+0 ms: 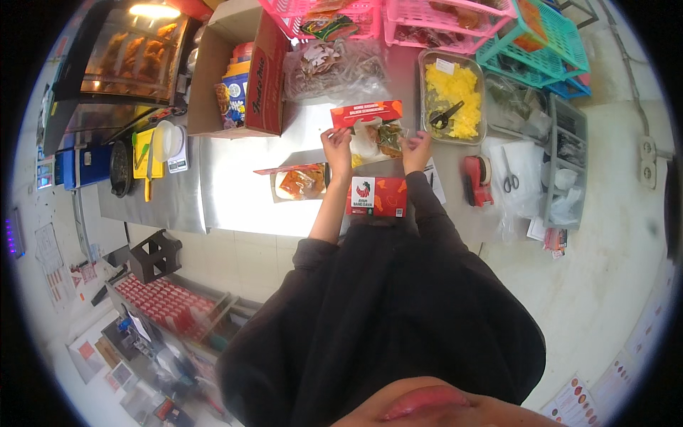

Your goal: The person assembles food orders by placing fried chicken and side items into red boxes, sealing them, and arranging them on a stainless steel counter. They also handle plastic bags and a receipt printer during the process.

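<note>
In front of me a food box [363, 156] stands open, its red printed flap [367, 111] raised at the far side. Inside are something white and a clear plastic packet [388, 135] of brown and green food. My right hand [417, 151] pinches the clear plastic at the box's right side. At the left side is my left hand [337, 149], fingertips drawn together; whether they grip the packet or the box is unclear. Left of that wrist lies another open box [300, 182] with wrapped food in it. A red printed carton [380, 196] lies nearest my body.
Behind on the right sits a tub of yellow food [452, 96] with black tongs [447, 115]. A tape dispenser [477, 180] and scissors [509, 173] lie to the right. An instant-noodle carton [267, 80], a scale [178, 160] and a yellow-handled knife [148, 187] are left.
</note>
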Demonstrator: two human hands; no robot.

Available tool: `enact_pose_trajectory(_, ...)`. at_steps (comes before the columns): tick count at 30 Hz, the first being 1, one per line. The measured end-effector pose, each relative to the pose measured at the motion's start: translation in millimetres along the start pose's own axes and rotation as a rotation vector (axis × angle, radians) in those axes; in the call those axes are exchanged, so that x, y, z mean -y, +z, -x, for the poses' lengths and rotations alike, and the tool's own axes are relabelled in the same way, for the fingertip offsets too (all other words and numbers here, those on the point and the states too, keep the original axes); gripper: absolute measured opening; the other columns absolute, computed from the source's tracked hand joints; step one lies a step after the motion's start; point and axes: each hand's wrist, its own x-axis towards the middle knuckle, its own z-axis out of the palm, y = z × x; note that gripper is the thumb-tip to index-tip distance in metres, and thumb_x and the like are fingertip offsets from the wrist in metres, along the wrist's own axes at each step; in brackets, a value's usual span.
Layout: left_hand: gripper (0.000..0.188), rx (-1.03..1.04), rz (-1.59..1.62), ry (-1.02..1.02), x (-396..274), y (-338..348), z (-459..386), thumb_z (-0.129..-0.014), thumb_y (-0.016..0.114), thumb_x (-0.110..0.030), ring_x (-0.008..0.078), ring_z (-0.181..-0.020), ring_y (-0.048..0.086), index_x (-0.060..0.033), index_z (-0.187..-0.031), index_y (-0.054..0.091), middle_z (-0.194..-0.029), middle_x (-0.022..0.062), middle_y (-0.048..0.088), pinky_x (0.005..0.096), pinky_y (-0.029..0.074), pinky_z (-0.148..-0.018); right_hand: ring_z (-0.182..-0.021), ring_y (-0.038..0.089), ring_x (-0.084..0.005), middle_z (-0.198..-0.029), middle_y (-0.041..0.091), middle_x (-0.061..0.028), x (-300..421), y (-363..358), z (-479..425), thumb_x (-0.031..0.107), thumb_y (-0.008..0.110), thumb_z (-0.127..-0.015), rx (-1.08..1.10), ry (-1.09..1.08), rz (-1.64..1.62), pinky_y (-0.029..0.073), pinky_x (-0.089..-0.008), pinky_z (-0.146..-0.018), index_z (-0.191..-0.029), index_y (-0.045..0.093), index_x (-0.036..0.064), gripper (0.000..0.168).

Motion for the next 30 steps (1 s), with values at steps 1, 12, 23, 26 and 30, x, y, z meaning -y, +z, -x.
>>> enact_pose_trajectory(1, 0.025, 0.052, -0.11, 0.066, -3, 3, -1, -0.083, 0.063, 0.0, 0.0173, -0.1, 0.058, 0.0008, -0.102, 0.047, -0.106, 0.013, 0.057, 0.0299, 0.049, -0.086, -0.075, 0.062, -0.0215, -0.084, 0.062, -0.0088, -7, 2, 2, 0.008, 0.07, -0.076, 0.108, 0.143, -0.059, 0.049, -0.0351, -0.07, -0.11, 0.052, 0.003, 0.038)
enact_pose_trajectory(12, 0.033, 0.097, -0.724, 0.711, -4, 35, -41, -0.076, 0.067, 0.001, 0.0332, -0.103, 0.048, 0.0018, -0.101, 0.046, -0.113, 0.0183, 0.048, 0.0387, 0.041, -0.086, -0.079, 0.062, -0.0216, -0.087, 0.062, -0.0091, -9, 3, 17, 0.012, 0.075, -0.075, -0.055, 0.393, -0.066, 0.049, -0.0336, -0.072, -0.109, 0.053, 0.003, 0.041)
enact_pose_trajectory(23, 0.043, 0.32, -0.846, 0.617, -29, 47, -70, -0.081, 0.053, 0.009, 0.0391, -0.096, 0.062, -0.0038, -0.122, 0.051, -0.102, 0.0213, 0.064, 0.0418, 0.049, -0.08, -0.092, 0.057, -0.0307, -0.095, 0.058, -0.013, 47, 41, 32, 0.007, 0.066, -0.078, 0.219, -0.498, 0.2, 0.046, -0.0399, -0.08, -0.096, 0.061, 0.001, 0.019)
enact_pose_trajectory(26, 0.049, 0.36, -0.858, 0.628, -38, 47, -63, -0.08, 0.05, 0.01, 0.0396, -0.097, 0.061, -0.008, -0.125, 0.05, -0.106, 0.0209, 0.063, 0.0423, 0.049, -0.082, -0.096, 0.054, -0.0333, -0.1, 0.053, -0.0162, 57, 38, 26, 0.014, 0.066, -0.077, 0.326, -0.598, 0.259, 0.043, -0.0427, -0.083, -0.097, 0.06, 0.001, 0.024)
enact_pose_trajectory(30, 0.064, 0.426, -0.99, 0.721, -25, 36, -71, -0.073, 0.046, 0.016, 0.0385, -0.098, 0.06, -0.0114, -0.131, 0.046, -0.112, 0.0198, 0.059, 0.043, 0.05, -0.083, -0.088, 0.055, -0.0349, -0.097, 0.055, -0.0173, 57, 11, 23, 0.015, 0.067, -0.078, 0.266, -0.241, 0.099, 0.045, -0.0435, -0.081, -0.109, 0.055, 0.002, 0.036)
